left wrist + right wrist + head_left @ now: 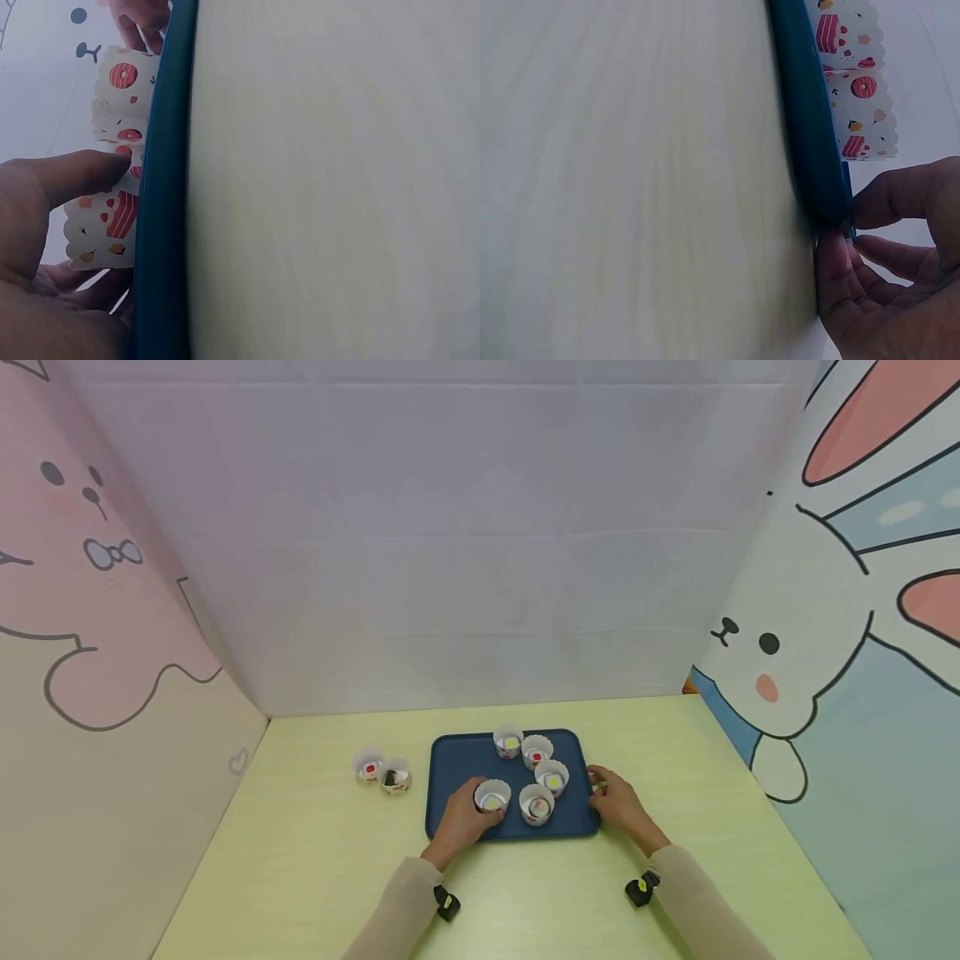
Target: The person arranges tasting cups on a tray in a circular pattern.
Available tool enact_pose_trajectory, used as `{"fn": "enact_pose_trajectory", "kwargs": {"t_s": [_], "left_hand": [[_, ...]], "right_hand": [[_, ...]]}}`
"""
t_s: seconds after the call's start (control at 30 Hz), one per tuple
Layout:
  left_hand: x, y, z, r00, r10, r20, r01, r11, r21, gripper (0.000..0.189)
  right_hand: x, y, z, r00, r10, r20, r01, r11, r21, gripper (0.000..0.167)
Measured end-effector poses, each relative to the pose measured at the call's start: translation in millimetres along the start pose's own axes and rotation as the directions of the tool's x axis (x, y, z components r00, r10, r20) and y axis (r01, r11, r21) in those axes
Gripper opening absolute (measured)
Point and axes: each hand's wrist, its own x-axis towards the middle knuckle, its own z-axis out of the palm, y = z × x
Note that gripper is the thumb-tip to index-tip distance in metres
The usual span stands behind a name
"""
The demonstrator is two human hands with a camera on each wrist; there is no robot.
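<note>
A dark blue tray [461, 764] lies on the table and carries several white paper baking cups with scalloped rims. My left hand [461, 817] has its thumb and fingers around the nearest-left cup [492, 797], which has a yellow piece inside. In the left wrist view this cup [105, 225] shows red cupcake prints. My right hand [618, 797] pinches the tray's right edge; in the right wrist view the thumb is on the inner side of the rim [817, 142] and fingers lie outside it. Close by stand a cup [537, 805] with a pale round piece and another cup [552, 778] with a yellow one.
Farther back on the tray are a cup [537, 752] with a red piece and one cup [508, 742] with a yellow piece. Left of the tray, a cup [368, 765] with a red piece adjoins a cup [395, 777] with a dark piece. Cartoon-printed panels [780, 693] border the table [300, 860].
</note>
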Motion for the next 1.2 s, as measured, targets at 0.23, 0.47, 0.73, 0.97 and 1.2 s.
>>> {"fn": "enact_pose_trajectory", "kwargs": {"t_s": [0.23,0.47,0.73,0.97,1.2], "left_hand": [[-1.7,2.0,1.8,0.999,0.025,0.029,-0.025,1.0,-0.013,0.063],[-2.7,3.0,4.0,0.998,0.053,0.043,-0.052,0.998,-0.018,0.062],[-4.9,2.4,4.6,0.996,0.066,0.055,-0.064,0.997,-0.043,0.061],[-8.0,3.9,1.1,0.995,0.061,0.074,-0.057,0.997,-0.051,0.063],[-13.5,12.6,-10.7,0.996,0.07,0.063,-0.067,0.996,-0.053,0.068]], "right_hand": [[0.7,-1,1,1.0,-0.001,-0.003,0.001,1.0,0.001,0.063],[1.2,-1,1,1.0,0.001,-0.003,-0.001,1.0,0.001,0.063],[-0.6,-2,1,1.0,-0.005,-0.011,0.005,1.0,-0.004,0.063],[-1.4,-3,0,1.0,0.004,0.006,-0.004,1.0,-0.001,0.062],[-0.8,-2,0,1.0,0.003,0.004,-0.003,1.0,-0.005,0.063]]}}
